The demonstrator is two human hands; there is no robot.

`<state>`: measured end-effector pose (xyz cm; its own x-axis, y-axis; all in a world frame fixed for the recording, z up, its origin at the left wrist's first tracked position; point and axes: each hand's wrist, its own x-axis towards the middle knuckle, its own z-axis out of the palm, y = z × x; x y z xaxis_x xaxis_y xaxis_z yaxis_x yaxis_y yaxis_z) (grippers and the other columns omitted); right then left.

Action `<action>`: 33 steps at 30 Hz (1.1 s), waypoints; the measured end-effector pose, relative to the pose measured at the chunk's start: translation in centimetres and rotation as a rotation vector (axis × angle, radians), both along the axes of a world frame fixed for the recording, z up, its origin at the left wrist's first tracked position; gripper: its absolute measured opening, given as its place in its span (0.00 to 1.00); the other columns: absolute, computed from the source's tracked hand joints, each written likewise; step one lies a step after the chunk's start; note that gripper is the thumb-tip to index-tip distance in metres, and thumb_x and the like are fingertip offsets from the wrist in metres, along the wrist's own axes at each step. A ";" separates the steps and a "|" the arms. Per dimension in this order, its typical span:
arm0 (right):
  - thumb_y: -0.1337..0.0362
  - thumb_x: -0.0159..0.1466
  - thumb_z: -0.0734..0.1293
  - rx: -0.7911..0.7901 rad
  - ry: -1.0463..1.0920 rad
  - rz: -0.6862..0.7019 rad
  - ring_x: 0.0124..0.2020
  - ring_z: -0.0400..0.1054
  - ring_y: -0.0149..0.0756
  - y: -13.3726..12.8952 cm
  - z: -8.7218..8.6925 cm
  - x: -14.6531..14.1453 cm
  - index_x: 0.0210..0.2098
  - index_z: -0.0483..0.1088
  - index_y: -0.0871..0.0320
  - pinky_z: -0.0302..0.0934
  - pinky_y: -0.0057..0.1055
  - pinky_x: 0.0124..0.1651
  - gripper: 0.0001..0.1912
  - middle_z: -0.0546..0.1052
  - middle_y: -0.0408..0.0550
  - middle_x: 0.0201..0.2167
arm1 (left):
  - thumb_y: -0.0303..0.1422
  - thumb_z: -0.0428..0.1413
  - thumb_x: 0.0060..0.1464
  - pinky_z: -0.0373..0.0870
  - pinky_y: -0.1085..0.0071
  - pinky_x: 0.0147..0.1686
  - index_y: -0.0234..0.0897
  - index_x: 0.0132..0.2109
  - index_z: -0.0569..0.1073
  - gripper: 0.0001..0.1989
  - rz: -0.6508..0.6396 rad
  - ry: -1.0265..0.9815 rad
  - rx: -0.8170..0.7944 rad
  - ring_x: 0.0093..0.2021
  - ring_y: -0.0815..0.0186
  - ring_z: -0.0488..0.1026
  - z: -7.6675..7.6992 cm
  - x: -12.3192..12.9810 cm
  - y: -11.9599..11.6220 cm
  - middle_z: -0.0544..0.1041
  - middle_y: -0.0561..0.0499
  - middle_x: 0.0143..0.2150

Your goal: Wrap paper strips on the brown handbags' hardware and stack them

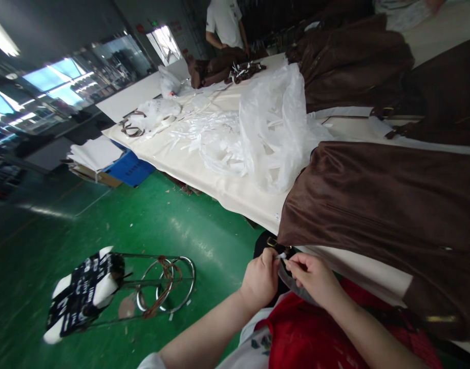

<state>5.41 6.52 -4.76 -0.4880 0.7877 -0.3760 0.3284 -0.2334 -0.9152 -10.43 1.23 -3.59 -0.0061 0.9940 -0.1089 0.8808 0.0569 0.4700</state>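
At the table's front edge, my left hand (261,277) is closed in a pinch on a small white wrapping strip (282,255). Close beside it, my right hand (312,277) pinches the same strip from the other side, thumb and finger pressed together. The strip sits by a dark strap end with a brass-coloured buckle (272,241). This strap hangs at the corner of a large brown bag (377,189), which lies on the table with a zip line across its face. A grey band curves below my fingers, partly hidden by my right hand.
Crumpled clear plastic (275,128) covers part of the cream tabletop (235,192). More brown bags (350,61) lie behind. A person in a white shirt (224,23) stands at the far end. An overturned stool (85,292) and a blue box (131,168) are on the green floor.
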 end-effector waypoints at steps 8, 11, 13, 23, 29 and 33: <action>0.50 0.56 0.67 -0.210 0.179 -0.199 0.17 0.60 0.28 -0.8 -2.1 -0.7 0.28 0.69 0.57 0.53 0.24 0.21 0.16 0.67 0.38 0.17 | 0.33 0.47 0.60 0.60 0.74 0.29 0.37 0.32 0.63 0.08 0.209 -0.571 -0.064 0.26 0.71 0.62 0.7 0.4 1.6 0.67 0.55 0.26; 0.47 0.55 0.67 -0.245 0.235 -0.218 0.17 0.59 0.27 -1.0 -2.6 -0.8 0.27 0.69 0.57 0.54 0.24 0.21 0.18 0.66 0.38 0.17 | 0.43 0.51 0.57 0.51 0.77 0.20 0.37 0.31 0.62 0.14 0.343 -0.956 -0.275 0.19 0.75 0.53 0.9 0.5 1.7 0.59 0.60 0.21; 0.46 0.55 0.68 -0.246 0.258 -0.209 0.17 0.58 0.27 -1.1 -2.8 -0.8 0.26 0.69 0.57 0.53 0.24 0.20 0.19 0.65 0.38 0.17 | 0.48 0.55 0.53 0.42 0.77 0.17 0.37 0.32 0.62 0.18 0.408 -1.189 -0.444 0.16 0.78 0.46 1.2 0.3 1.7 0.54 0.63 0.19; 0.46 0.56 0.68 -0.224 0.330 -0.135 0.18 0.57 0.26 -0.5 -2.2 -0.6 0.28 0.71 0.59 0.54 0.25 0.23 0.20 0.64 0.37 0.17 | 0.41 0.58 0.54 0.31 0.78 0.14 0.35 0.32 0.65 0.14 0.341 -1.545 -0.781 0.14 0.80 0.38 1.5 -1.3 1.5 0.49 0.64 0.16; 0.48 0.54 0.72 -0.392 0.436 -0.169 0.21 0.59 0.26 -0.2 -1.7 -0.9 0.25 0.71 0.60 0.53 0.25 0.25 0.20 0.68 0.40 0.20 | 0.37 0.55 0.56 0.34 0.80 0.13 0.34 0.33 0.66 0.10 0.313 -1.690 -0.922 0.13 0.79 0.39 1.0 -1.4 1.4 0.51 0.63 0.16; 0.50 0.54 0.73 -0.525 0.612 -0.184 0.36 0.68 0.33 -0.6 -1.1 -1.3 0.33 0.75 0.60 0.60 0.29 0.44 0.19 0.74 0.45 0.29 | 0.32 0.54 0.54 0.35 0.81 0.13 0.35 0.32 0.67 0.06 0.365 -1.744 -1.003 0.13 0.79 0.39 0.5 -0.7 1.3 0.53 0.62 0.15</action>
